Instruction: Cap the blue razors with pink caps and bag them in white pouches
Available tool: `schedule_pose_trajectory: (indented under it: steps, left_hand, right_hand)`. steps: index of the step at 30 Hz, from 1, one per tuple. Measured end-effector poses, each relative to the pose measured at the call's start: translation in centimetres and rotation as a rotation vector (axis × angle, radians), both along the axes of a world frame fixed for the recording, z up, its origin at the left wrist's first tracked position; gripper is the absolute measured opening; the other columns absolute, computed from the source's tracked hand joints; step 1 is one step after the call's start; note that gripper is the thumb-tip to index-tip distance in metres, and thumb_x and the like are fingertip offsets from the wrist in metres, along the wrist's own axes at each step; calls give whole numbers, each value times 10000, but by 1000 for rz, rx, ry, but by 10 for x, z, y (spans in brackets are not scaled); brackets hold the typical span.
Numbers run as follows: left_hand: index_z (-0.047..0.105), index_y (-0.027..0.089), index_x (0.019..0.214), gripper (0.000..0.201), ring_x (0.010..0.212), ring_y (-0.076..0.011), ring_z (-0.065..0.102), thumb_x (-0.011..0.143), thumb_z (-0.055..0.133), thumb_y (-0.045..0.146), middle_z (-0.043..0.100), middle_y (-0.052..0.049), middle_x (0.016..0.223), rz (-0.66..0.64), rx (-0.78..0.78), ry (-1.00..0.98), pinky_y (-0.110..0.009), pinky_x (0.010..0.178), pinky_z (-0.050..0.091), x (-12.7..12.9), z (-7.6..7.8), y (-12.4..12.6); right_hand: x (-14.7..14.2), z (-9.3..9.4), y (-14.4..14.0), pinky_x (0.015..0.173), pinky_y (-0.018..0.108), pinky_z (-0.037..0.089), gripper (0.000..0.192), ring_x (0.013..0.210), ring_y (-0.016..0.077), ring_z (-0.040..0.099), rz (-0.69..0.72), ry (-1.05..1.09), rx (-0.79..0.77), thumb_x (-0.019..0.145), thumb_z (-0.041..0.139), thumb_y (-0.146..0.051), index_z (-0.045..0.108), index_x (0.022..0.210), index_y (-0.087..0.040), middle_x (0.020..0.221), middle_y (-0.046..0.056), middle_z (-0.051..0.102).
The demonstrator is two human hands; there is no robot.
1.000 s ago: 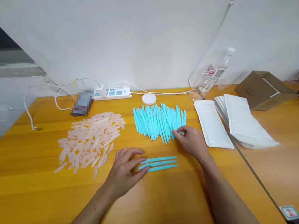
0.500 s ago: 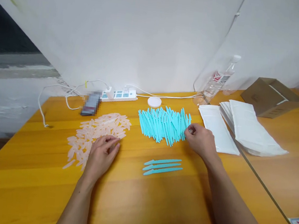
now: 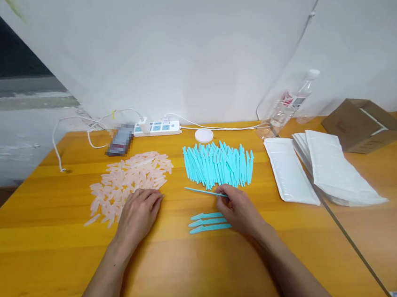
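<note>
My right hand pinches one thin turquoise plastic stick, held level just above the table, pointing left. Below it three turquoise sticks lie side by side; my right hand covers their right ends. A large pile of the same turquoise sticks lies behind. My left hand rests on the near right edge of a heap of pale pink translucent caps, fingers curled down onto them. Whether it grips a cap is hidden.
The wooden table carries white padded envelopes and a stack of them at right, a cardboard box, a plastic bottle, a white round lid, a power strip with cables, and a blurred dark object.
My right hand left the turquoise pile with one stick and moved down-left toward the three laid-out sticks. My left hand went from those sticks over to the pink caps.
</note>
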State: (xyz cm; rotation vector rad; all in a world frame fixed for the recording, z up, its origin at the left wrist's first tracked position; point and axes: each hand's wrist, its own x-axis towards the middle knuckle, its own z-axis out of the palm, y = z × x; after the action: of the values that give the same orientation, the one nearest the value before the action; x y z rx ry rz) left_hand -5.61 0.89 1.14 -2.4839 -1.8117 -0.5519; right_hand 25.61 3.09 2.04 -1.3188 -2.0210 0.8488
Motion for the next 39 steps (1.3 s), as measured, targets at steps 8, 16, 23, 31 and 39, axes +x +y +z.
schedule_pose_trajectory:
  steps: [8, 16, 23, 31, 39]
  left_hand:
    - [654, 213, 1269, 330, 995, -226, 691, 1005, 506, 343, 724, -95, 1097, -41, -169, -409, -371, 892, 543, 18, -1, -2]
    - [693, 136, 1022, 440, 802, -177, 734, 773, 808, 480, 773, -74, 891, 298, -586, -1308, -324, 825, 594, 25, -2, 0]
    - [738, 121, 982, 412, 755, -143, 726, 712, 883, 398, 782, -66, 844, 326, -651, -1480, -256, 773, 591, 39, 3, -3]
    - [748, 132, 957, 405, 727, -140, 720, 697, 889, 408, 782, -55, 814, 343, -623, -1467, -245, 742, 585, 35, 6, -4]
    - [771, 190, 1033, 272, 800, -183, 715, 854, 746, 394, 775, -75, 924, 49, -517, -984, -305, 767, 568, 58, 8, -12]
  right_hand:
    - [-1, -5, 0, 785, 334, 432, 314, 859, 216, 570, 57, -96, 133, 1006, 371, -192, 604, 1217, -185, 919, 72, 622]
    - [-3, -10, 0, 704, 309, 418, 255, 781, 196, 550, 96, -42, 157, 1047, 435, -283, 674, 1088, -203, 800, 39, 550]
    - [-5, -12, -1, 702, 303, 441, 236, 792, 185, 562, 149, -9, 203, 1051, 436, -258, 649, 1136, -199, 876, 61, 598]
    - [-3, -13, 0, 694, 300, 455, 246, 777, 181, 564, 147, -34, 221, 1053, 430, -275, 652, 1137, -206, 849, 53, 592]
    - [1, -2, -2, 695, 288, 446, 285, 772, 169, 570, 273, -9, 160, 1049, 439, -301, 687, 1137, -191, 868, 65, 629]
